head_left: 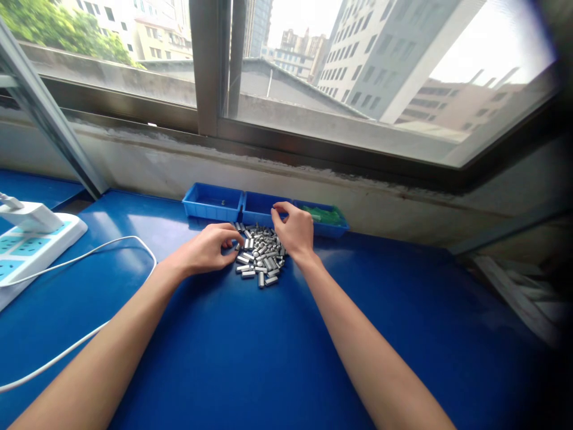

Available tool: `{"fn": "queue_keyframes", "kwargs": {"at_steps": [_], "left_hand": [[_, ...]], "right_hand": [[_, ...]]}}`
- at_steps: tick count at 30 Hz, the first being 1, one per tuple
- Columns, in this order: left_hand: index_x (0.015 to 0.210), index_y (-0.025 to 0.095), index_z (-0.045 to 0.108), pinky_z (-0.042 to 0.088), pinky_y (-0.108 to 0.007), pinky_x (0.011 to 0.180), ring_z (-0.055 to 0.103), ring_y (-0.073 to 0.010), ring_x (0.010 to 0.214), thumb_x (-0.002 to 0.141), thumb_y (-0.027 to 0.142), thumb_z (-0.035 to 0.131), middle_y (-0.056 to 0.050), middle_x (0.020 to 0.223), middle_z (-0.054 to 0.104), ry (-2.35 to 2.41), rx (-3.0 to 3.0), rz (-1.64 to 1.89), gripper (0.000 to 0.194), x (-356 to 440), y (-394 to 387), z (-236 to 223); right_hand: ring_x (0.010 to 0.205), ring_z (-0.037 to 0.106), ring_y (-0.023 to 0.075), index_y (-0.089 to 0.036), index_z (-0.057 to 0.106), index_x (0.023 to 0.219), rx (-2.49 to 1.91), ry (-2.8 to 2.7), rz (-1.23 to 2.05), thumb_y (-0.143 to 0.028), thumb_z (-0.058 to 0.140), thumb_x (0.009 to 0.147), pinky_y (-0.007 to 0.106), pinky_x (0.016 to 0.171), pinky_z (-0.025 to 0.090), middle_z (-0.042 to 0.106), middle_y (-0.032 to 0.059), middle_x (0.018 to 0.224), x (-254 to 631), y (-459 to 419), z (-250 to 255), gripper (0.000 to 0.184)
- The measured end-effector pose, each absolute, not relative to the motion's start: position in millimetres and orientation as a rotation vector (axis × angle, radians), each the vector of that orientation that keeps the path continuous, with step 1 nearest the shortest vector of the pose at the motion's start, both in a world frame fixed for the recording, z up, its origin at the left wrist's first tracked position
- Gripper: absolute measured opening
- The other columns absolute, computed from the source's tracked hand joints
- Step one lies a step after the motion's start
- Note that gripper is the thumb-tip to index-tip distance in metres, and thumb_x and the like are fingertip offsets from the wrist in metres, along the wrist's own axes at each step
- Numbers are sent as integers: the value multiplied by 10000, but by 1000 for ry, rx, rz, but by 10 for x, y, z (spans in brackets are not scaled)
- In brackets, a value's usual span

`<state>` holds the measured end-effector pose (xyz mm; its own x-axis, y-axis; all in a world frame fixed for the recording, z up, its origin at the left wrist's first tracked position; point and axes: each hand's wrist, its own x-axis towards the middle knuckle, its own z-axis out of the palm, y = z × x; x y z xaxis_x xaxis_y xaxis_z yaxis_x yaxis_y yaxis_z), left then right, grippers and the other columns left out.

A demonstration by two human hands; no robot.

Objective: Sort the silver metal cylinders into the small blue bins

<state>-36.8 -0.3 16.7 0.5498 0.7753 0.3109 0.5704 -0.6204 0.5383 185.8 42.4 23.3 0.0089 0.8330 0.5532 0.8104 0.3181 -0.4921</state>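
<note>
At the frame's centre, a pile of small metal pins (262, 257) lies on the blue desk (403, 334). The left hand (210, 248) rests curled at the pile's left edge, fingertips pinched; the right hand (293, 230) hovers half-closed above its right side, before three blue trays (212, 203). Whether either holds a pin, I cannot tell.

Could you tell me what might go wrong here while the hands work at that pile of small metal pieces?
The metal pieces lie loose in a heap on the smooth blue table, so a sweep of the left hand could scatter or roll some away. The right hand hovers at the pile's far edge beside the blue trays; pieces picked there might drop into the wrong tray. The white cable lies near the left forearm and could snag.
</note>
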Motion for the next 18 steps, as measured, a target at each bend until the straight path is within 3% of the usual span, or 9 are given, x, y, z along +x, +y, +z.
{"fn": "queue_keyframes", "kwargs": {"at_steps": [6, 12, 18], "left_hand": [[954, 183, 699, 477, -241, 675, 615, -139, 714, 804, 198, 616, -25, 823, 669, 1128, 2406, 768, 172, -369, 36, 106], [1033, 180, 657, 512, -268, 721, 629, -145, 751, 807, 218, 643, -40, 919, 681, 1098, 2332, 863, 230, -350, 36, 86], [1092, 141, 678, 567, -333, 864, 703, -202, 898, 791, 347, 735, -93, 998, 726, 1081, 1600, 1129, 369, -193, 0, 139]], "right_hand": [[614, 632, 153, -201, 708, 975, -1344, -1669, 246, -301, 527, 899, 287, 676, 512, 749, 50, 957, 1845, 53, 159, 220], [659, 635, 154, -196, 702, 994, -1283, -1601, 401, -300, 556, 894, 272, 642, 518, 738, 57, 976, 1888, -106, 21, 206], [640, 626, 148, -192, 693, 992, -1264, -1585, 442, -298, 567, 890, 270, 621, 513, 734, 50, 933, 1899, -88, -11, 193]]}}
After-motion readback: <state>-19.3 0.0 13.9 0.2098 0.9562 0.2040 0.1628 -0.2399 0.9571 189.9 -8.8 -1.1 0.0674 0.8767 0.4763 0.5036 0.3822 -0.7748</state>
